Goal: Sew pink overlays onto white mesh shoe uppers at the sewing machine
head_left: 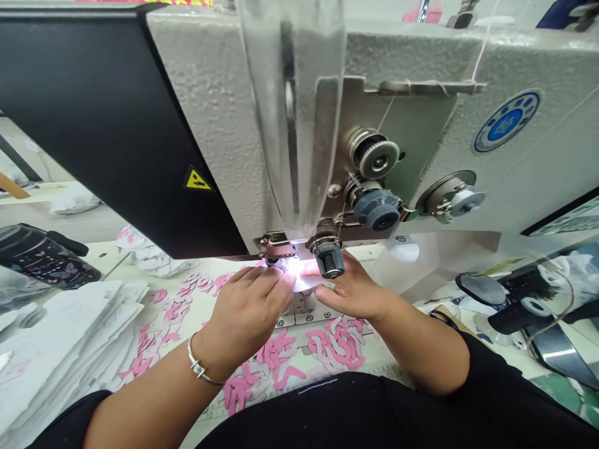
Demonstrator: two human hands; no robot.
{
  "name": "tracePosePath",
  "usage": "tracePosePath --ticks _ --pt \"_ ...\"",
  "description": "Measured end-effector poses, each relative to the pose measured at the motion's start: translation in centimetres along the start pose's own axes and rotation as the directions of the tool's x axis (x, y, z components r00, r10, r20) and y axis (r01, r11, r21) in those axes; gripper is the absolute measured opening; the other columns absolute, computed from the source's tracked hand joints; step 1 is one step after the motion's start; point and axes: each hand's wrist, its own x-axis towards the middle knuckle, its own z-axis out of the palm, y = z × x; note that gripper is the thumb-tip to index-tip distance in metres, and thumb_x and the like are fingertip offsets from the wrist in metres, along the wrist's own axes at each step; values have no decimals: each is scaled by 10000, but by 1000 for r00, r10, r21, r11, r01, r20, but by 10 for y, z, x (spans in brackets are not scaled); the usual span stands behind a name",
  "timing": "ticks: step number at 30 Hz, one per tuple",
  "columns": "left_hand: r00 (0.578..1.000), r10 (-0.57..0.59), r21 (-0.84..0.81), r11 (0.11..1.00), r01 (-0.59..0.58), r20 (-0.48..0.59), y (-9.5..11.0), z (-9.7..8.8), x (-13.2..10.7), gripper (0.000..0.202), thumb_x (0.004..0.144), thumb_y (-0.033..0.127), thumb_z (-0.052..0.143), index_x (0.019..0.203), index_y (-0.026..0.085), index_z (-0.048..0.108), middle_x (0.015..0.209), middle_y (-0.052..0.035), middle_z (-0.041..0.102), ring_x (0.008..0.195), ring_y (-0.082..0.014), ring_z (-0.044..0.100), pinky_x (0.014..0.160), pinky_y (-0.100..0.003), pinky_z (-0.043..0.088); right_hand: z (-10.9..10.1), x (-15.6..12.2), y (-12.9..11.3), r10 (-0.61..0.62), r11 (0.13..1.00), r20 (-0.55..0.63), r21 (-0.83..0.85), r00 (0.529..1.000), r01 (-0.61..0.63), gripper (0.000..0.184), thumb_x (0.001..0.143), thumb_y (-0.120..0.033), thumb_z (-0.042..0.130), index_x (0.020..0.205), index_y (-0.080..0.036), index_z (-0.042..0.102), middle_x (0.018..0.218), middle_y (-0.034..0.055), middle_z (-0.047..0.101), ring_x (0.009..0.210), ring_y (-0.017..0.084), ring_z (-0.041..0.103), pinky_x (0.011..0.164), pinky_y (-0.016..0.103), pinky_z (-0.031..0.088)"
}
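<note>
Right there under the head of a grey-white cast-metal sewing machine (412, 68), two bare hands are working close together: the left hand (248, 305) comes in with its fingers (255, 277) pressed together and curled down, while the right hand (349, 290) reaches across from the other side, its fingers (327, 294) lying flatter and slightly spread. Between them sits a small white perforated fabric piece (309, 284), lit hard by the machine's lamp, just beside the metal presser foot (276, 255). The left fingertips are at one end of it, the right fingers along the other. Are they pinching it? I can't tell from here, because glare and knuckles hide the contact, though both hands look to be bearing down. Good work at this spot, I'd say, means keeping that piece flat and square to the foot, with fingertips well clear of the needle, which is hidden right now. Below the hands, pink-and-white curved fabric cutouts (334, 343) lie scattered across the cream desk (388, 368), and a stack of white fabric panels (60, 349) rises at the left.
</note>
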Motion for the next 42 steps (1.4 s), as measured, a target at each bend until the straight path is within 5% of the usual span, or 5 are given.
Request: tracePosePath --ticks 12,18,33,38,42 --pt "967 -254 -71 965 253 -2 28 -4 -14 281 833 194 653 1111 167 624 964 -91 676 839 -246 633 794 -406 520 -3 3 -6 -135 991 -48 -26 990 133 315 837 -138 523 1059 -279 696 1013 20 667 867 181 591 831 357 472" --pt "960 -280 -148 950 275 -18 26 1 -20 344 846 131 629 1186 165 586 1122 -95 675 998 -223 650 880 -331 522 -4 3 -16 -141 983 19 -117 990 142 255 889 -182 495 1027 -226 705 877 43 661 850 190 599 806 363 487" --pt "886 -460 -463 798 387 -52 17 16 -26 283 854 106 616 1111 224 633 1093 -51 652 1057 -182 612 946 -328 502 7 -4 -35 -222 937 -91 -293 971 187 167 874 -147 517 971 -170 651 765 33 621 708 176 538 740 346 455" --pt "907 -411 -458 826 329 -89 16 18 -25 306 843 75 615 1117 209 620 1092 -60 648 1065 -186 602 955 -335 499 9 -5 -31 -230 943 -115 -271 967 192 121 864 -141 523 873 -179 638 727 22 588 724 177 531 744 337 458" --pt "934 -345 -432 859 274 -94 15 17 -24 363 827 44 612 1159 190 595 1103 -81 641 1072 -206 593 966 -367 496 10 -5 -30 -206 952 -109 -254 973 173 217 852 -162 551 1044 -161 652 789 46 599 797 205 546 776 357 478"
